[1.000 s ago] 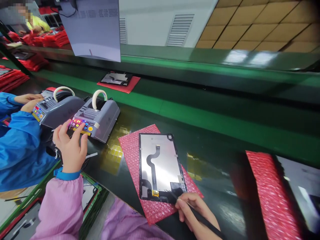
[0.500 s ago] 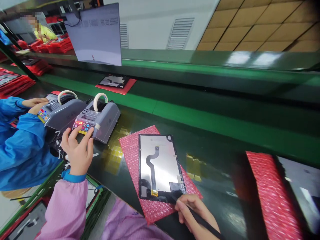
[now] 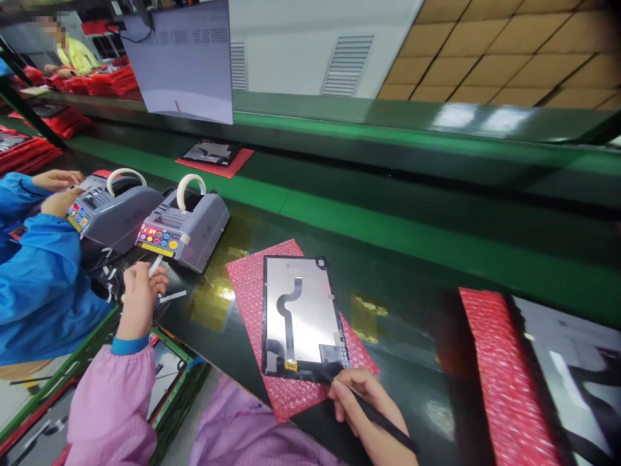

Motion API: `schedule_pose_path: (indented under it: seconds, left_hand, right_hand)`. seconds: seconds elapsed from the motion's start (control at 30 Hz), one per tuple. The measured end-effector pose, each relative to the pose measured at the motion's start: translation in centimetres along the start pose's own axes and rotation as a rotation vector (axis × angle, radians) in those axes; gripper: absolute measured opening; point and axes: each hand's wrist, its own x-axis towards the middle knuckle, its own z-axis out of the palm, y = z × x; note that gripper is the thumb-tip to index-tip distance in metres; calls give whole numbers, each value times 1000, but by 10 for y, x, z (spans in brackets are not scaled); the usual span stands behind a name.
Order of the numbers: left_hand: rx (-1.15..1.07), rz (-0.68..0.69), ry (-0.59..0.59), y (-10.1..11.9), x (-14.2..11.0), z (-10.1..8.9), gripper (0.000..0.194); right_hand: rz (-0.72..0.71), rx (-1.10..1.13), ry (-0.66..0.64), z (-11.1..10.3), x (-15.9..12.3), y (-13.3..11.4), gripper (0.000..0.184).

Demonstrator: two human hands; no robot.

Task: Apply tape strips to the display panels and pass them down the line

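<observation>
My left hand [image 3: 139, 294], in a pink sleeve, is closed with a short white tape strip [image 3: 155, 265] at its fingertips, just in front of a grey tape dispenser [image 3: 194, 223] with lit buttons. My right hand [image 3: 366, 408] grips a slim black stick-like tool [image 3: 388, 427]; its tip is close to the lower edge of a display panel [image 3: 310, 317], and I cannot tell whether it touches. The panel lies back side up, with a dark curved flex cable [image 3: 287, 320], on a pink bubble-wrap bag [image 3: 247, 298].
A co-worker's blue sleeves [image 3: 39, 272] and hands are at a second tape dispenser [image 3: 119, 207] on the left. Another panel [image 3: 567, 362] lies on red bubble wrap at right. A further panel [image 3: 211, 153] rests at the back. A monitor [image 3: 184, 65] stands behind.
My left hand has drawn back from the dispenser's front, its spread fingers now closed around a tape strip. My right hand keeps the black tool near the panel's lower edge.
</observation>
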Motion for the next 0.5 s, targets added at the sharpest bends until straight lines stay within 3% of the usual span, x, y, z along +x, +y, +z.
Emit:
schedule_pose_path:
  seconds: [0.1, 0.2, 0.33, 0.4, 0.5]
  left_hand:
    - [-82, -121, -95, 7, 0, 1, 44]
    - [-175, -125, -101, 22, -4, 3, 36]
    - [-265, -101, -124, 28, -41, 13, 37]
    - [-270, -138, -309, 23, -79, 25, 31]
    - [-266, -268, -833, 13, -142, 48, 31]
  right_hand:
    - [3, -22, -7, 1, 1, -2, 33]
    - [2, 32, -10, 3, 1, -4, 32]
    - [-11, 222, 23, 0, -1, -15, 35]
    - [-23, 215, 39, -3, 0, -28, 32]
    - [-49, 93, -43, -3, 7, -53, 26]
